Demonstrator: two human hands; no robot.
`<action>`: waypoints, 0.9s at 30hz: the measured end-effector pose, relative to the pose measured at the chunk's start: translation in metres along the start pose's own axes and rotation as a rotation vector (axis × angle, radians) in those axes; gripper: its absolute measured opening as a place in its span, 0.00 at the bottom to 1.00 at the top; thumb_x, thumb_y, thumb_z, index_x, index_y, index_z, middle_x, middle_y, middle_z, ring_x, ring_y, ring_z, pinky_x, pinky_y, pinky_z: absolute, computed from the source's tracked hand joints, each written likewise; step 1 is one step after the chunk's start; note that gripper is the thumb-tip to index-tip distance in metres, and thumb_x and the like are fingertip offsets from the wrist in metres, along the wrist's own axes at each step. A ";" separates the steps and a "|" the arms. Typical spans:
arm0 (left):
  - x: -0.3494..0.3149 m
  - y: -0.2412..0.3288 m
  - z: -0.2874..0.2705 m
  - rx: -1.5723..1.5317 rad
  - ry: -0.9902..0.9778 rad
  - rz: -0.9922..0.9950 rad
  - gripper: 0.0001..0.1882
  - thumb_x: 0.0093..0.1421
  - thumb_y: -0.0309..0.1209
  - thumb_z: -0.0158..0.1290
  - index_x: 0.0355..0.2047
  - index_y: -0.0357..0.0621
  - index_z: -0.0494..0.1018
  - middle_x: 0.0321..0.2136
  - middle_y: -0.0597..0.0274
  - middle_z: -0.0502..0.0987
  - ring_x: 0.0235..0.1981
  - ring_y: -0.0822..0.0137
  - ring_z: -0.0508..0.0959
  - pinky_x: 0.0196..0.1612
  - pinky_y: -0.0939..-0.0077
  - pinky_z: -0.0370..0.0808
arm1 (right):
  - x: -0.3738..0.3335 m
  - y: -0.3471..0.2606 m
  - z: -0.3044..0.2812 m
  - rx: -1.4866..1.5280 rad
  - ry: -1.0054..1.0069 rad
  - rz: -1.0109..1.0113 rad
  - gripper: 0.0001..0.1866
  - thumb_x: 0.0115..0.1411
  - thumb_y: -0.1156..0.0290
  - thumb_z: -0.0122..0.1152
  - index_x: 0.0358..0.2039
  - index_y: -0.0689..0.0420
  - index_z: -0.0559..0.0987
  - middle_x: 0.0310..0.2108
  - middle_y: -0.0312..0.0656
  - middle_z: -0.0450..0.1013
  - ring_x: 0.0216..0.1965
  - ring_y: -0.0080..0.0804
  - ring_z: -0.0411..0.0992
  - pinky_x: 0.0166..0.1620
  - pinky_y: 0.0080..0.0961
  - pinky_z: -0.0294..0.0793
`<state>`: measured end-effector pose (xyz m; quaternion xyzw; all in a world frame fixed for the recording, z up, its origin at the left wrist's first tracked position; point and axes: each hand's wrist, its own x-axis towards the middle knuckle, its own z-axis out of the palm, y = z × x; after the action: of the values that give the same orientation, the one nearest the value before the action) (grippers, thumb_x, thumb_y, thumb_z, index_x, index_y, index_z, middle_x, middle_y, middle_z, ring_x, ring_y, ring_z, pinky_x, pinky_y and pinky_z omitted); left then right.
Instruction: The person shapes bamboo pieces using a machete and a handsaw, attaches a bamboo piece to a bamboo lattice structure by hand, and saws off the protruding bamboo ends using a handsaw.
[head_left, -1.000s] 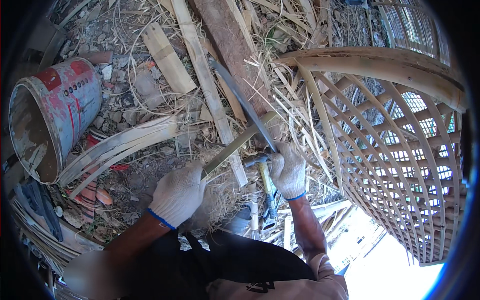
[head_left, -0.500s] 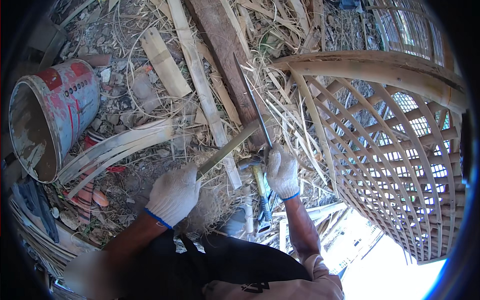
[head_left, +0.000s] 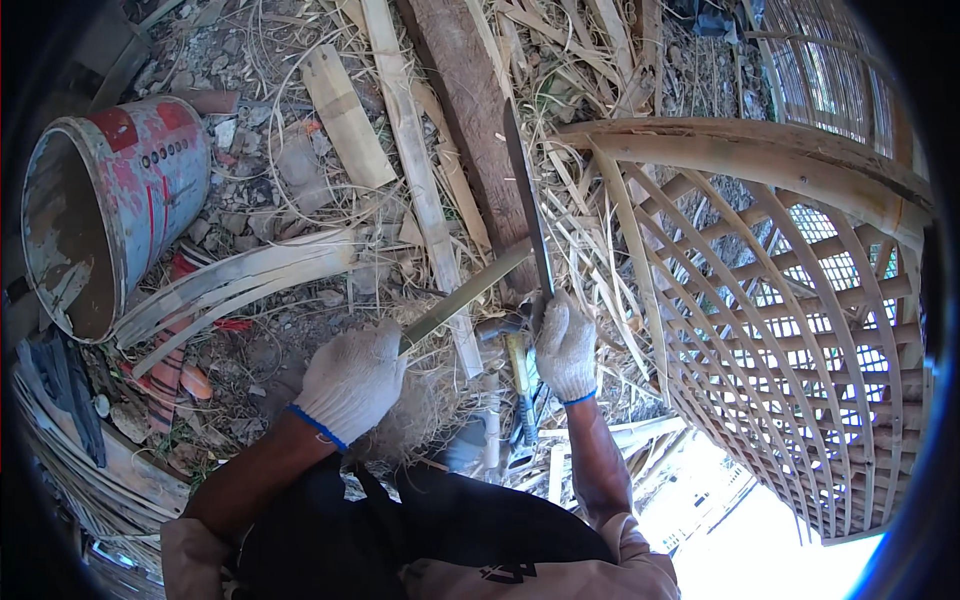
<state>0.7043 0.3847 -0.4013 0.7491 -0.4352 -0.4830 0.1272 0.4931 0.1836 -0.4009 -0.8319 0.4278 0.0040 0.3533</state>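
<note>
My left hand, in a white knit glove with a blue cuff, is closed around the near end of a narrow bamboo strip. The strip slants up and right, its far end meeting the side of a long dark blade. That blade belongs to a machete, whose grip sits inside my gloved right hand. It points away from me, tip over the right edge of a thick wooden beam. My right fingers hide most of the grip.
A paint-stained bucket lies tipped at left. Split bamboo and a flat bamboo piece rest on shaving-covered ground. A yellow-handled tool lies beside my right hand. A large woven bamboo lattice fills the right.
The machete's tip has swung to the right and more of the blade's flat side shows. Both hands keep their hold. The whole view has shifted slightly.
</note>
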 end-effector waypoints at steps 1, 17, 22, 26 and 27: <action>0.001 0.001 0.000 0.007 0.002 0.000 0.11 0.64 0.34 0.56 0.40 0.40 0.70 0.25 0.48 0.78 0.28 0.44 0.82 0.32 0.49 0.79 | 0.000 -0.003 -0.002 -0.041 0.059 -0.058 0.30 0.77 0.47 0.36 0.34 0.60 0.75 0.17 0.38 0.66 0.19 0.32 0.68 0.25 0.31 0.65; 0.005 -0.004 0.005 -0.053 -0.005 -0.010 0.11 0.65 0.34 0.55 0.39 0.39 0.71 0.27 0.46 0.80 0.29 0.43 0.83 0.32 0.49 0.79 | -0.002 -0.016 -0.006 0.015 0.048 0.022 0.33 0.76 0.43 0.35 0.31 0.60 0.74 0.17 0.37 0.67 0.18 0.24 0.66 0.23 0.27 0.61; -0.001 -0.003 0.003 -0.055 0.024 0.011 0.11 0.65 0.34 0.56 0.38 0.40 0.71 0.26 0.46 0.79 0.29 0.43 0.82 0.33 0.49 0.79 | -0.006 0.002 -0.002 -0.015 0.157 -0.206 0.28 0.76 0.49 0.38 0.33 0.61 0.74 0.17 0.42 0.68 0.17 0.30 0.69 0.20 0.30 0.63; 0.002 -0.003 0.006 -0.037 0.059 0.039 0.10 0.65 0.34 0.56 0.37 0.40 0.71 0.24 0.45 0.78 0.28 0.42 0.82 0.32 0.48 0.79 | -0.006 0.019 0.011 -0.173 0.016 0.027 0.25 0.77 0.54 0.39 0.37 0.62 0.76 0.20 0.48 0.71 0.23 0.45 0.75 0.29 0.40 0.69; 0.000 -0.002 0.007 -0.039 0.057 0.036 0.10 0.65 0.34 0.56 0.37 0.40 0.71 0.24 0.45 0.78 0.28 0.42 0.82 0.32 0.48 0.79 | -0.005 0.017 0.006 -0.173 0.012 0.028 0.25 0.77 0.54 0.39 0.37 0.62 0.76 0.20 0.48 0.71 0.23 0.45 0.75 0.29 0.40 0.69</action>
<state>0.6998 0.3872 -0.4059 0.7521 -0.4353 -0.4674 0.1625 0.4794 0.1845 -0.4141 -0.8534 0.4394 0.0408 0.2773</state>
